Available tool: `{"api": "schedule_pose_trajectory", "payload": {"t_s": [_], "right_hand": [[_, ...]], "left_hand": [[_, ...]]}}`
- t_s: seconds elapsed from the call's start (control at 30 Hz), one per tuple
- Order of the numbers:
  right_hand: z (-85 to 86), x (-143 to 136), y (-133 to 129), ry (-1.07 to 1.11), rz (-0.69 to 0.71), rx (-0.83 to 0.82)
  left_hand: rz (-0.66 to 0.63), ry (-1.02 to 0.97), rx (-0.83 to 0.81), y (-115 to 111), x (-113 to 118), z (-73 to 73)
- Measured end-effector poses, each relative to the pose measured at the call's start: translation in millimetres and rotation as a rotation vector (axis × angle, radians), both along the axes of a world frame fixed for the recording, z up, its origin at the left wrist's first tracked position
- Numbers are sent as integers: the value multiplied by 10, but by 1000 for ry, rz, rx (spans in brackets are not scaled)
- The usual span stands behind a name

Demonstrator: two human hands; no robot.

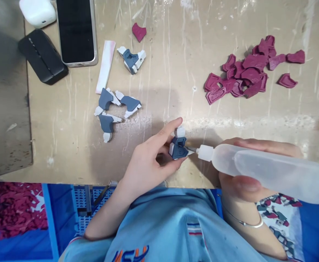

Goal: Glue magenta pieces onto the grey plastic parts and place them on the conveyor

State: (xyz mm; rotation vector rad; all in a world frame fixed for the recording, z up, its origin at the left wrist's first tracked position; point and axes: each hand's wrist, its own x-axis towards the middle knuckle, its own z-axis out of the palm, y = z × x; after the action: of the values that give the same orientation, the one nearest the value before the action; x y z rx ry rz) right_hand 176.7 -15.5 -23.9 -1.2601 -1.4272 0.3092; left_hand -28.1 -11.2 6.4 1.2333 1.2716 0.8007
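Note:
Between the thumb and fingers of my left hand is a small blue-grey and white plastic part, its recess facing up. My right hand wraps round a translucent squeeze bottle lying nearly level. The bottle's thin metal tip points left and meets the recess of the part; whether liquid comes out cannot be seen. Left of my left hand lie similar blue-grey and white parts, several in all. One maroon piece lies above them, and a pile of maroon pieces spreads at the upper right.
A phone, a black case, a white case and a white strip lie at the upper left. Below the table edge stand blue bins, one with maroon pieces, another with assembled parts.

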Motion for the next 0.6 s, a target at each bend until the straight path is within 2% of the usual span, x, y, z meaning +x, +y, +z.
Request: {"api": "schedule_pose_trajectory", "payload": {"t_s": [0.2,0.37,0.47,0.6], "right_hand": [[4,-1,0,26,-31,7],[61,-15,-2,169,179,-88],[108,-74,18,222,234,-91],[177,-88,10,259,167,-110]], "left_hand": [[-3,16,5,4,-5,-6],[-8,27,2,7,-8,3],[-13,31,3,1,-6,0],[-2,19,-9,-10,-1,-1]]}}
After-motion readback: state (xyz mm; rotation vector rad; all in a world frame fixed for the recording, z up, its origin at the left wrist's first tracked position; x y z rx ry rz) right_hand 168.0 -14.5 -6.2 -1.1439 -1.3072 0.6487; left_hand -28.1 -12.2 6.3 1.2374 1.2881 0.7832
